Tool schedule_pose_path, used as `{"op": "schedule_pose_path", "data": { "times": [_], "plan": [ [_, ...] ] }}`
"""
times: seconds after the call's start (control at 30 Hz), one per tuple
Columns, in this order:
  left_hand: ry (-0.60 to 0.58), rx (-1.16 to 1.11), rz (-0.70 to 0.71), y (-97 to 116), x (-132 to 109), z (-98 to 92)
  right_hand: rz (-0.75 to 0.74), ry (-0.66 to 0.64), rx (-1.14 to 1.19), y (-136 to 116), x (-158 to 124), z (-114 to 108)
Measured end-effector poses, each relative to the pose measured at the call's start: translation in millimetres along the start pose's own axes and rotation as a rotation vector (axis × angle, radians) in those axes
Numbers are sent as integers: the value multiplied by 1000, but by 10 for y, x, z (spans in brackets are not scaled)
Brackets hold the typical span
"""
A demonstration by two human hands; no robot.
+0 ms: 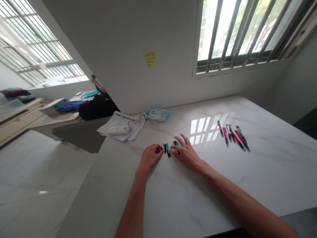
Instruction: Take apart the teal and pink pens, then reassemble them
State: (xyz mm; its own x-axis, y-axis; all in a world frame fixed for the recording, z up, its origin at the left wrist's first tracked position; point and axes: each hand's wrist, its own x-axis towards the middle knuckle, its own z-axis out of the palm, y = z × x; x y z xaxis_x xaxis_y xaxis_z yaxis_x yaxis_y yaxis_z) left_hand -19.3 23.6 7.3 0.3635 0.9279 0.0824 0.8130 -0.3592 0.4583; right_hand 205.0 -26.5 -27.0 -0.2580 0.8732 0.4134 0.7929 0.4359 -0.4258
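Pen parts lie on the white marble-patterned table between my two hands. A teal pen barrel (168, 149) with a dark end rests there, beside a thin white refill (166, 156) and a short black piece (165, 147). My left hand (150, 156) is at the left of these parts, thumb and fingertips pinched together next to the black piece; whatever they hold is too small to make out. To the right, my right hand (186, 153) has its fingers apart and curved over a second teal-and-black pen part (178, 147), partly hidden by the fingers.
Several red, teal and clear pens (234, 136) lie on the right of the table. At the back left are papers (136, 129) with a white device (119, 130) on top, and a wipes pack (156, 114). A sticky note (151, 59) hangs on the wall. Another person's arm (99, 86) shows far left.
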Motion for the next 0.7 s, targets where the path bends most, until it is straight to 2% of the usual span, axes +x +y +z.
{"op": "schedule_pose_path", "data": {
  "times": [0.33,0.53,0.7],
  "plan": [
    [18,-79,11,-152,21,55,5,-71,-17,-6,-5,53],
    [15,-123,-14,-115,25,-18,8,-69,-11,-5,-8,39],
    [37,-105,62,-73,20,-58,6,-51,-7,8,-13,-1]
  ]
}}
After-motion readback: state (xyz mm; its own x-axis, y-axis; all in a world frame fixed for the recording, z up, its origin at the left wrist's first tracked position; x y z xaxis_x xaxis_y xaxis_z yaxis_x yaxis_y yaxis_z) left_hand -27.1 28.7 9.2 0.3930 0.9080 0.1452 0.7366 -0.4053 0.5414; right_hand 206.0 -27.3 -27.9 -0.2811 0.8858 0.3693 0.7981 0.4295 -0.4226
